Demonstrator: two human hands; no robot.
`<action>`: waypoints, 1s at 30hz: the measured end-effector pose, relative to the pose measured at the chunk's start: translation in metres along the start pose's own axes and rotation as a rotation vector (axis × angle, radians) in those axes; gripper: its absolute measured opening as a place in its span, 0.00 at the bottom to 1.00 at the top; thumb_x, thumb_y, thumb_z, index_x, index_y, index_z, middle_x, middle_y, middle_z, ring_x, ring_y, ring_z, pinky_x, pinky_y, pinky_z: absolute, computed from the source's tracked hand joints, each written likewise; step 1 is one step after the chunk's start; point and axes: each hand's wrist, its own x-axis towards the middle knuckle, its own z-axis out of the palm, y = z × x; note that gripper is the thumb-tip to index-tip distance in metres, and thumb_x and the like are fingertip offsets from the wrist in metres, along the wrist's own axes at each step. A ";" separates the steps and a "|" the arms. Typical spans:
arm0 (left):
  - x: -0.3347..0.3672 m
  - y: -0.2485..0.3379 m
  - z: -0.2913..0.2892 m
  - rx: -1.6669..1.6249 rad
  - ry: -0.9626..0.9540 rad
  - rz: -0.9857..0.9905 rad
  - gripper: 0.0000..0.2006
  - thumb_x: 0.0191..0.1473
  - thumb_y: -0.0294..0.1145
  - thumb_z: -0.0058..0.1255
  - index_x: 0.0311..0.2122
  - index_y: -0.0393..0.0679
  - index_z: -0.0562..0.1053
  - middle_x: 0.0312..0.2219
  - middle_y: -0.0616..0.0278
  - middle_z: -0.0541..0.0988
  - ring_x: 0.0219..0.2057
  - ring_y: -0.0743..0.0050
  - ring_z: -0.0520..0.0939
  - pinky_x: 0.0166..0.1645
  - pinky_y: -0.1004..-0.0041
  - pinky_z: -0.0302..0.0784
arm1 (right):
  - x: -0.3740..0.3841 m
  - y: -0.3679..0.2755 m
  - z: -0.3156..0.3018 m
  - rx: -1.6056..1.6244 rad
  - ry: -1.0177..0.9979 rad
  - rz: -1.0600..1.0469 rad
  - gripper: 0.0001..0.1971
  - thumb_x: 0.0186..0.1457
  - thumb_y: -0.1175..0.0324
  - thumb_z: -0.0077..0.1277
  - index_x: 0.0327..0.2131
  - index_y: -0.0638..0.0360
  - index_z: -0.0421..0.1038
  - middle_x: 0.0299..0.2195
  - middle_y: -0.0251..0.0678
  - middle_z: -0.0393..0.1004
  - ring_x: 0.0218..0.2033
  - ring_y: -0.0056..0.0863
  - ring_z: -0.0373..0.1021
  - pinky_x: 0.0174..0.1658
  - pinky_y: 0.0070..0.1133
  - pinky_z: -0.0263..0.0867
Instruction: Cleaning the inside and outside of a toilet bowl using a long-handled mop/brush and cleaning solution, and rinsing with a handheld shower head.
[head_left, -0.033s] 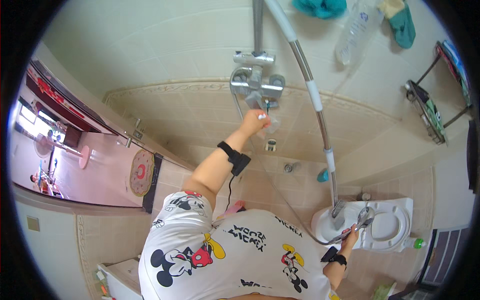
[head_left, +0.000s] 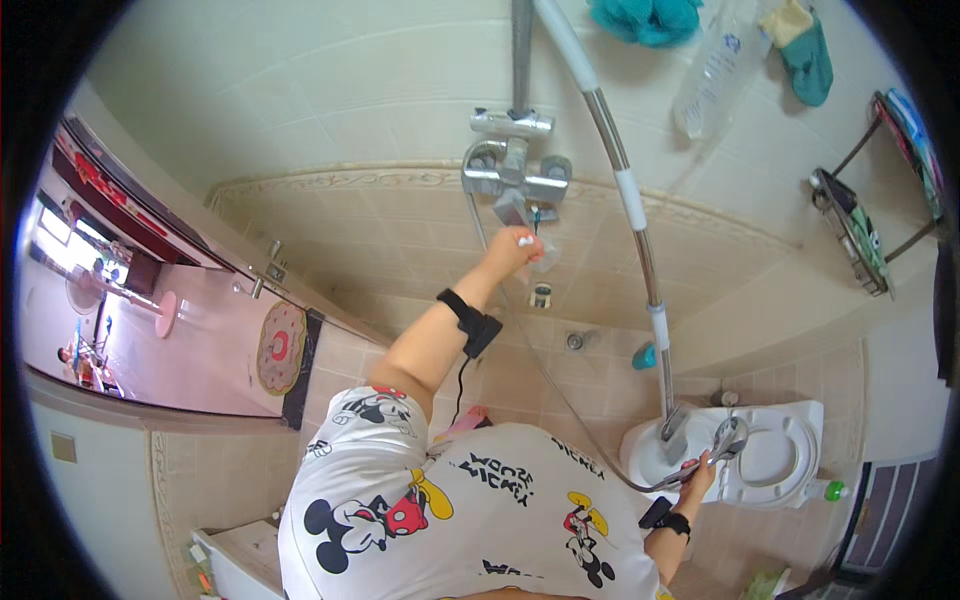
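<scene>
My left hand [head_left: 512, 252] is closed, raised just below a chrome shower mixer tap [head_left: 515, 180]. A small white bit shows at its fingers, and something clear and thin [head_left: 545, 258] shows beside them; what the fist grips I cannot make out. Lower right, my right hand [head_left: 697, 478] is wrapped round the handle of a chrome shower head [head_left: 731, 436], held over the white toilet [head_left: 790, 455]. From that handle a metal hose [head_left: 560, 392] loops up toward the tap. Each of my wrists wears a black strap with a small box.
A long white-and-silver pole [head_left: 628, 190] runs down to the toilet. On the right wall hangs a wire rack [head_left: 850, 225]. A teal bath puff [head_left: 650, 20] and clear bottle [head_left: 715, 80] hang above. A blue cup [head_left: 644, 356] sits near the floor drain [head_left: 575, 341]. At left, a doorway opens onto a mat [head_left: 283, 345].
The whole view has shifted by a few pixels, so the tap and wall sit slightly lower. Both hands keep nearly the same place and grip.
</scene>
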 end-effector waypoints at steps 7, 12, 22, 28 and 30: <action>0.000 -0.014 0.005 0.030 0.094 0.150 0.04 0.44 0.27 0.45 0.27 0.40 0.71 0.19 0.67 0.73 0.19 0.83 0.71 0.22 0.79 0.66 | -0.083 -0.095 0.125 0.365 -0.381 0.026 0.14 0.45 0.69 0.46 0.35 0.60 0.56 0.32 0.45 0.67 0.35 0.31 0.66 0.33 0.23 0.63; -0.033 -0.016 -0.032 -0.074 -0.238 0.118 0.09 0.44 0.30 0.47 0.33 0.42 0.69 0.22 0.67 0.72 0.21 0.82 0.71 0.24 0.79 0.67 | -0.164 -0.185 0.235 0.262 -0.866 -0.036 0.16 0.47 0.72 0.43 0.40 0.61 0.54 0.38 0.45 0.65 0.44 0.32 0.60 0.39 0.24 0.60; -0.229 -0.098 -0.176 0.062 -0.008 -0.347 0.11 0.43 0.32 0.49 0.34 0.42 0.68 0.27 0.64 0.72 0.22 0.81 0.71 0.24 0.81 0.67 | -0.279 -0.305 0.460 0.093 -1.213 -0.888 0.11 0.48 0.74 0.41 0.37 0.68 0.62 0.35 0.40 0.68 0.39 0.26 0.64 0.43 0.21 0.58; -0.293 -0.090 -0.209 -0.057 0.253 -0.459 0.11 0.43 0.30 0.48 0.35 0.42 0.68 0.24 0.65 0.73 0.20 0.82 0.71 0.22 0.83 0.64 | -0.278 -0.349 0.573 0.057 -0.995 -1.193 0.10 0.45 0.70 0.46 0.29 0.68 0.67 0.27 0.38 0.70 0.31 0.21 0.66 0.34 0.18 0.60; -0.300 -0.084 -0.210 -0.074 0.274 -0.475 0.11 0.43 0.30 0.48 0.35 0.43 0.68 0.23 0.67 0.74 0.20 0.83 0.70 0.21 0.83 0.63 | -0.264 -0.354 0.597 0.020 -0.923 -1.255 0.10 0.43 0.68 0.48 0.27 0.68 0.67 0.25 0.38 0.70 0.29 0.22 0.66 0.32 0.18 0.61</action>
